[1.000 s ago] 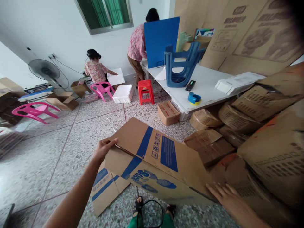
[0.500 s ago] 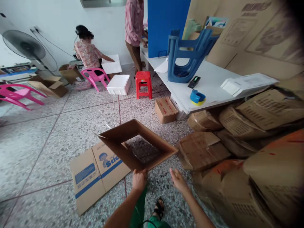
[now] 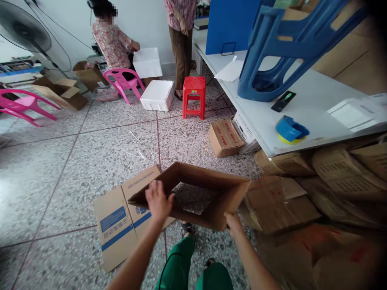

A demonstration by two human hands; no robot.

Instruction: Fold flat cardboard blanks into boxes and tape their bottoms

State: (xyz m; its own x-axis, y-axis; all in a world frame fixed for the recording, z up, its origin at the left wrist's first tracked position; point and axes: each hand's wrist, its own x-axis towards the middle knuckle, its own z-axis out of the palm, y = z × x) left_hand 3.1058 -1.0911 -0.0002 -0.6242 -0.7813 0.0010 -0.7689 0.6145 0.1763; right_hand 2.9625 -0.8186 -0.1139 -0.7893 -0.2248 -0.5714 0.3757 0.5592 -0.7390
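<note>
An opened-out cardboard box (image 3: 232, 187) hangs in front of me above the floor, and the floor shows through it. My right hand (image 3: 234, 224) grips its lower edge near the right corner, the thumb on the wall. My left hand (image 3: 159, 201) lies over the near left wall with fingers spread; whether it presses on the board I cannot tell. Below and to the left, a flat printed carton (image 3: 116, 225) with blue stripes lies on the floor, partly covered by the box.
Brown cartons (image 3: 278, 201) are piled at my right, beneath a white table (image 3: 314, 117) bearing an upturned blue stool (image 3: 263, 52) and a tape dispenser (image 3: 292, 131). A red stool (image 3: 194, 96) and a taped carton (image 3: 226, 137) stand ahead. Two people are farther back.
My left hand has let go of the near edge and moved up and left over the wall. My right hand has taken hold of the right corner. The box has turned and its opening has changed shape.
</note>
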